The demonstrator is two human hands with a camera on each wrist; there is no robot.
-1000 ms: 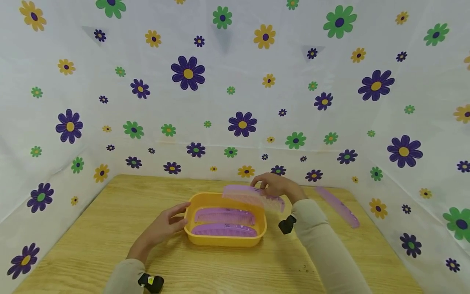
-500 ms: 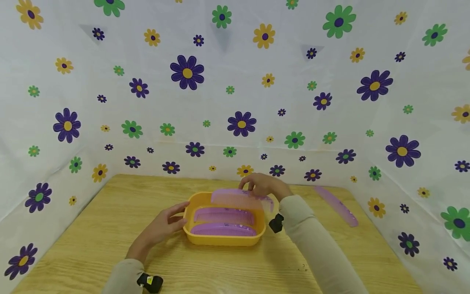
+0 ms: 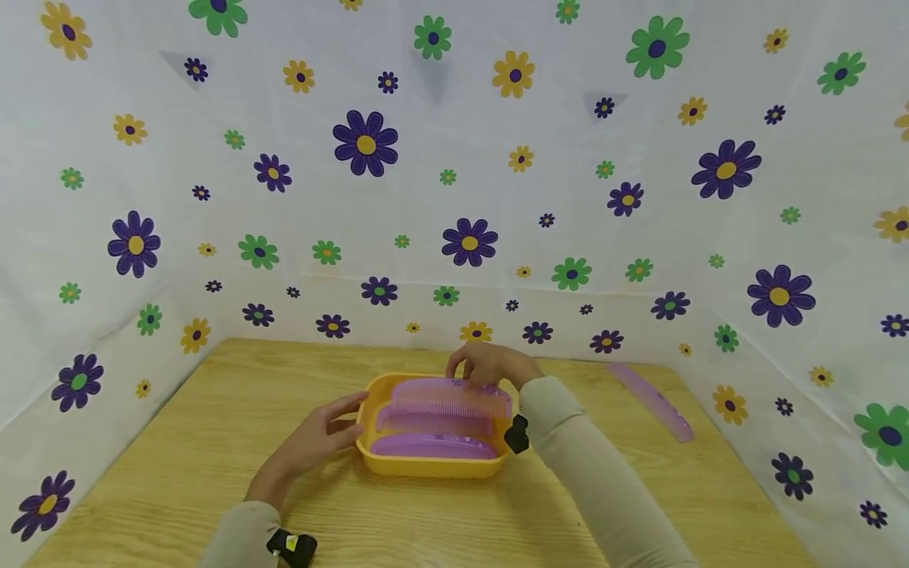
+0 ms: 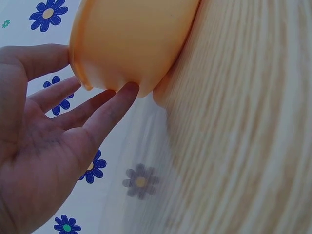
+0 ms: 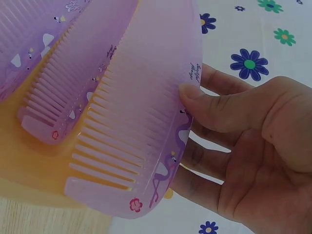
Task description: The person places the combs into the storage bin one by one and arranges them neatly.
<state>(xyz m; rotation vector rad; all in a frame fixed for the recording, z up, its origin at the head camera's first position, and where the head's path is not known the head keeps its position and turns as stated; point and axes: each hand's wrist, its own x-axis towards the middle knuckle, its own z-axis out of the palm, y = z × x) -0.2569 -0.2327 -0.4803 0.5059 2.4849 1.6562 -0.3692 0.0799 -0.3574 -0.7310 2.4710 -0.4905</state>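
My right hand [image 3: 490, 366] pinches a translucent purple comb [image 3: 447, 397] by its spine, thumb in front and fingers behind. That comb hangs over the back part of a yellow plastic basin [image 3: 435, 467], teeth downward. Below it, in the basin, lie a second purple comb [image 3: 433, 422] and a third purple comb [image 3: 433, 446] near the front wall. In the right wrist view the held comb [image 5: 141, 112] shows a flamingo print along its spine. My left hand [image 3: 323, 430] touches the basin's left end, its fingers spread and nearly straight against the outer wall [image 4: 131, 44].
Another purple comb [image 3: 652, 402] lies slanted on the wooden table [image 3: 234, 410] at the right. Behind and on both sides of the table rises a white sheet [image 3: 426, 205] with printed flowers. Black wrist cameras sit at both sleeves.
My right hand has moved left and slightly down, carrying the comb from the basin's back right corner to over its inside. The left hand stays at the basin's left end.
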